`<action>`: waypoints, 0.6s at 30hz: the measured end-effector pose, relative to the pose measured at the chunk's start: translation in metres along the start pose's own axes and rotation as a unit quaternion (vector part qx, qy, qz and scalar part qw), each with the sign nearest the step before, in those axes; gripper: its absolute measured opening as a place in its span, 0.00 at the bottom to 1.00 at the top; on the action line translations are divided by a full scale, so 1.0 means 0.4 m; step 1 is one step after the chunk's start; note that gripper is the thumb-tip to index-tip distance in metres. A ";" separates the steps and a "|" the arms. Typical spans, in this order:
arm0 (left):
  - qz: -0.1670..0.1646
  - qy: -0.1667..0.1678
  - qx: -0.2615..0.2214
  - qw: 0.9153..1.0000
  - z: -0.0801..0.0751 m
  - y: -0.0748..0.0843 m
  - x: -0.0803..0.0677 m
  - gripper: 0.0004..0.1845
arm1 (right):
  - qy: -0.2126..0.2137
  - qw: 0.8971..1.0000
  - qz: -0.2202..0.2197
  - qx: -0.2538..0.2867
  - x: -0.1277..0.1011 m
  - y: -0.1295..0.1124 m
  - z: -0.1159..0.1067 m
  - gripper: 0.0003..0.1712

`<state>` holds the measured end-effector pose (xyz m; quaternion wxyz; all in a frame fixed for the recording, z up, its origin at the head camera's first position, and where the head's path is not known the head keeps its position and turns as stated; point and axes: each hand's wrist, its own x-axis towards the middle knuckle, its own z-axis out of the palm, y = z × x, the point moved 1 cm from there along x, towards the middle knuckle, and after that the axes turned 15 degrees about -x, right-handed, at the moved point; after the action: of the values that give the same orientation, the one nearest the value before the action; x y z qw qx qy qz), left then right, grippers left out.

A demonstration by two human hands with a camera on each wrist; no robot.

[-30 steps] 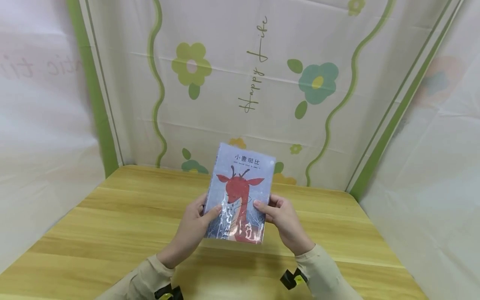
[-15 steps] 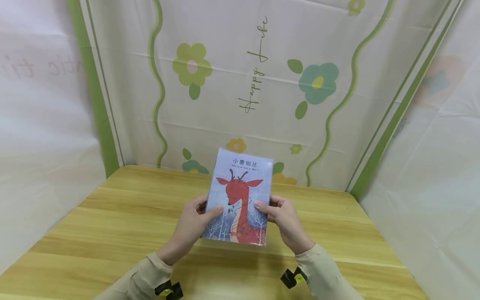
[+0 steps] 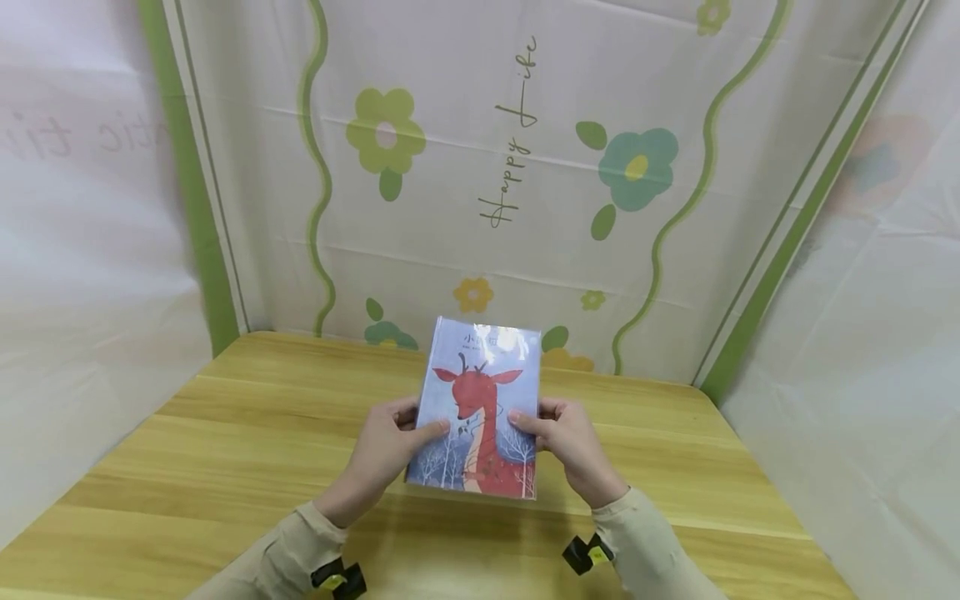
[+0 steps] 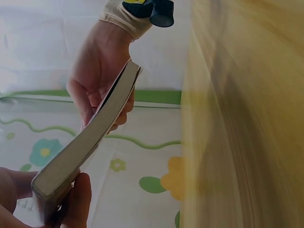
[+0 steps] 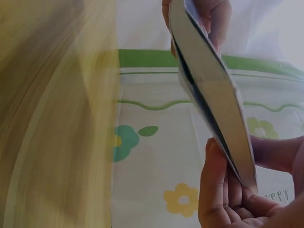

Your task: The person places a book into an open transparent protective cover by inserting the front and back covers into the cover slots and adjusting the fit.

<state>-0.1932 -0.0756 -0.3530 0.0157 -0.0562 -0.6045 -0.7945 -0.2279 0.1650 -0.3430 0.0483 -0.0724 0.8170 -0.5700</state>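
Note:
A shrink-wrapped book (image 3: pixel 480 408) with a pale blue cover and a red deer on it is held above the wooden table (image 3: pixel 225 450), front cover facing me. My left hand (image 3: pixel 390 446) grips its left edge, thumb on the cover. My right hand (image 3: pixel 566 442) grips its right edge the same way. In the left wrist view the book (image 4: pixel 85 147) shows edge-on, with the far hand (image 4: pixel 102 76) behind it. The right wrist view shows the book's edge (image 5: pixel 213 99) between both hands.
A white cloth backdrop (image 3: pixel 525 167) with green wavy lines, flowers and "Happy Life" lettering stands behind the table. White sheets hang at both sides. Black clips (image 3: pixel 337 577) sit at both cuffs.
The book has tipped back and come lower toward the table; glare now covers its title. Both hands keep their grip.

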 end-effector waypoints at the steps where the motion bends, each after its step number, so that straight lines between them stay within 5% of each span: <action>1: -0.002 0.001 0.002 1.000 0.000 -0.002 0.001 0.19 | 0.001 1.000 -0.001 -0.008 -0.001 -0.001 0.001 0.18; 18: -0.019 0.000 0.027 0.999 -0.010 -0.024 0.015 0.17 | -0.018 0.998 -0.007 -0.068 0.010 0.017 -0.001 0.13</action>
<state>-0.2003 -0.0767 -0.3627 0.0025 -0.0443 -0.6266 -0.7781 -0.2323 0.1670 -0.3491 0.0542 -0.0911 0.8522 -0.5124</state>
